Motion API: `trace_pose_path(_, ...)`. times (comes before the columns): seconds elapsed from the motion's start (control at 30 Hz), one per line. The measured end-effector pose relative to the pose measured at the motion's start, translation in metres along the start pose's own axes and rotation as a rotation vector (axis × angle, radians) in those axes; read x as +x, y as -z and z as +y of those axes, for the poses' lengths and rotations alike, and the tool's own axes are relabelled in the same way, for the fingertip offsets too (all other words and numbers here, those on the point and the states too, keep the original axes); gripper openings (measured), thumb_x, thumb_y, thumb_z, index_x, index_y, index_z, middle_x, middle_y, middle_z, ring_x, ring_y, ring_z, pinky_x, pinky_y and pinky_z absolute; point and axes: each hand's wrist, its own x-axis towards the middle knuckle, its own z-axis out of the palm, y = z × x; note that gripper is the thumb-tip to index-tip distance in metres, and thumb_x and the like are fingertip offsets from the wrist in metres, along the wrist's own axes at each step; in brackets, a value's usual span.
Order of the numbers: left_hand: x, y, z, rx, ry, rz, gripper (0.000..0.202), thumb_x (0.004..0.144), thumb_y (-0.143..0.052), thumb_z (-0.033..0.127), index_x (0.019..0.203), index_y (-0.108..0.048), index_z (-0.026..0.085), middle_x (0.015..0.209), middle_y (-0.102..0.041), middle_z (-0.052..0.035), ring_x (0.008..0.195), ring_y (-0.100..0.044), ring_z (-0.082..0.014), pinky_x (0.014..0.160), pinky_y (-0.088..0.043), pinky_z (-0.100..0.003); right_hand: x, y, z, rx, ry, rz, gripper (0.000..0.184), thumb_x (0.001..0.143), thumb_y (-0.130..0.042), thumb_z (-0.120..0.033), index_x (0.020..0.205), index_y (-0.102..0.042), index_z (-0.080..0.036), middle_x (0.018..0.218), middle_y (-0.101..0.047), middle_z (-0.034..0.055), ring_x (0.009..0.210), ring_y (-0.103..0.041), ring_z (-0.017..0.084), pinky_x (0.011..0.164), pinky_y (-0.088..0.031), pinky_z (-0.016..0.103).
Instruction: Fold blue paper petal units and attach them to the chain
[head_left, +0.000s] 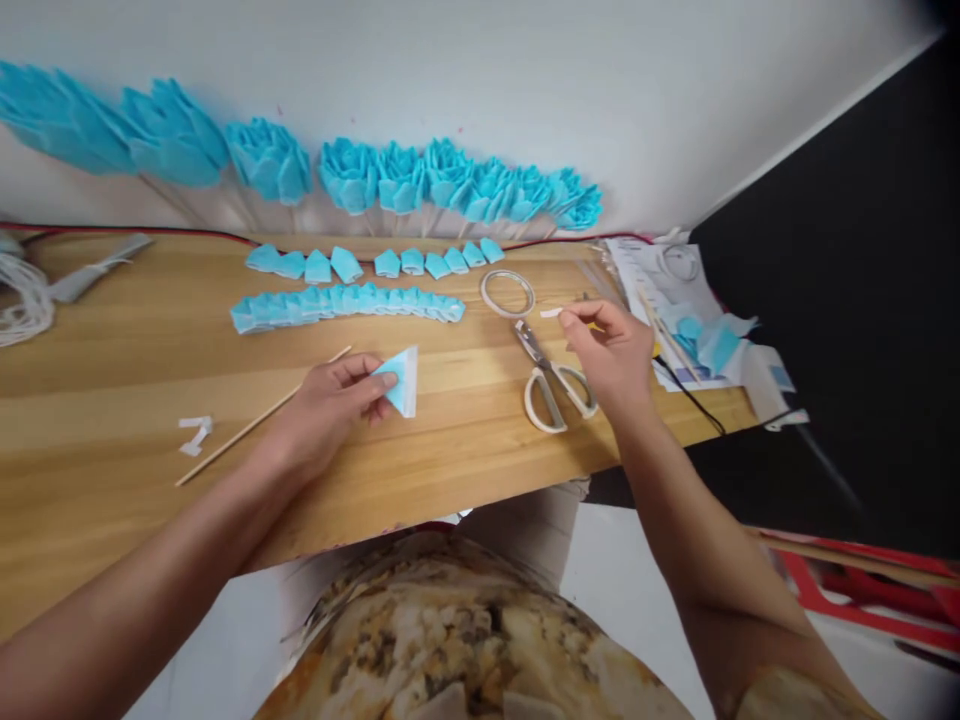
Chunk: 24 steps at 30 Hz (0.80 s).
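Observation:
Between the thumb and fingers of my left hand (pixel 341 395) is a folded blue petal piece (pixel 400 378) with a white strip along its right edge. My right hand (pixel 611 350) pinches a small white strip (pixel 551 313), held out to the left above the table. Just below that hand lies a pair of scissors (pixel 551 375) with pale handles, blades pointing away from me. A roll of tape (pixel 508 293) rests beyond the scissor tips. Under my left wrist side a thin wooden stick (pixel 247 430) lies slantwise.
Blue flowers (pixel 349 178) on sticks lean along the wall. In front are loose folded petals (pixel 318 266) and an overlapping petal row (pixel 349 303). White paper scraps (pixel 196 435) lie left. Papers (pixel 664 270) and blue scraps (pixel 718 345) sit right, near a black cable (pixel 694 400).

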Motion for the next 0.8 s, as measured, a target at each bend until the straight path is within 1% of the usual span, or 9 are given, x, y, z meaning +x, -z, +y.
trace_pose_path(0.07,-0.001,-0.001,0.000,0.002,0.010,-0.009,0.027,0.070,-0.083,0.039,0.069,-0.067,0.017,0.059,-0.062,0.0001,0.053,-0.051,-0.0106,0.053,-0.040,-0.023,0.001,0.011,0.017,-0.149,0.080,-0.038,0.009,0.086,-0.066,-0.025,0.078,-0.069,-0.021,0.074,-0.068,0.0002,0.063,-0.059,0.014,0.058,-0.045,0.027)
trace_pose_path(0.13,-0.002,-0.001,0.000,0.018,0.014,-0.014,0.028,0.071,-0.083,0.040,0.070,-0.067,0.017,0.060,-0.063,0.0001,0.054,-0.051,-0.0102,0.053,-0.040,-0.022,-0.002,0.014,0.029,-0.298,0.182,-0.082,0.011,0.087,-0.065,-0.024,0.078,-0.070,-0.020,0.076,-0.069,0.0018,0.067,-0.060,0.015,0.061,-0.045,0.029)
trace_pose_path(0.23,-0.002,-0.002,0.001,0.028,0.014,0.000,0.029,0.070,-0.083,0.040,0.070,-0.067,0.017,0.060,-0.062,0.0004,0.054,-0.051,-0.0100,0.052,-0.039,-0.022,-0.009,0.007,0.038,-0.489,0.316,-0.123,0.013,0.090,-0.062,-0.024,0.081,-0.071,-0.021,0.080,-0.070,0.0041,0.076,-0.062,0.019,0.065,-0.045,0.031)
trace_pose_path(0.3,-0.002,-0.002,0.001,0.029,0.014,0.004,0.028,0.071,-0.083,0.039,0.070,-0.066,0.017,0.060,-0.061,0.0006,0.054,-0.051,-0.0100,0.052,-0.039,-0.022,-0.013,0.003,0.040,-0.575,0.366,-0.135,0.015,0.092,-0.060,-0.023,0.082,-0.071,-0.022,0.083,-0.070,0.0050,0.082,-0.063,0.021,0.068,-0.045,0.032)
trace_pose_path(0.37,-0.002,-0.001,0.000,0.026,0.012,-0.003,0.026,0.073,-0.082,0.038,0.070,-0.066,0.017,0.061,-0.062,0.0006,0.055,-0.051,-0.0101,0.052,-0.039,-0.022,-0.016,0.000,0.040,-0.629,0.401,-0.147,0.015,0.093,-0.060,-0.023,0.083,-0.071,-0.021,0.084,-0.071,0.0053,0.084,-0.063,0.021,0.069,-0.044,0.032)
trace_pose_path(0.5,-0.002,0.000,-0.003,0.010,0.012,-0.017,0.024,0.075,-0.080,0.037,0.073,-0.067,0.017,0.063,-0.062,0.0008,0.057,-0.052,-0.0101,0.053,-0.040,-0.021,-0.018,-0.001,0.040,-0.678,0.421,-0.219,0.013,0.092,-0.061,-0.020,0.085,-0.073,-0.020,0.084,-0.072,0.0053,0.083,-0.065,0.022,0.068,-0.045,0.031)
trace_pose_path(0.7,-0.001,-0.001,-0.001,0.005,-0.002,-0.017,0.027,0.073,-0.082,0.038,0.070,-0.066,0.016,0.062,-0.062,0.0005,0.056,-0.051,-0.0098,0.052,-0.040,-0.021,-0.017,0.002,0.036,-0.661,0.343,-0.314,0.019,0.095,-0.057,-0.023,0.090,-0.075,-0.019,0.090,-0.075,0.0074,0.090,-0.068,0.023,0.074,-0.048,0.033)
trace_pose_path(0.8,-0.001,-0.001,0.000,-0.015,-0.007,-0.031,0.027,0.072,-0.082,0.038,0.070,-0.066,0.016,0.061,-0.062,0.0005,0.055,-0.052,-0.0099,0.052,-0.041,-0.021,-0.016,0.007,0.034,-0.646,0.324,-0.355,0.020,0.094,-0.057,-0.024,0.092,-0.076,-0.019,0.093,-0.075,0.0073,0.091,-0.069,0.024,0.072,-0.050,0.033)
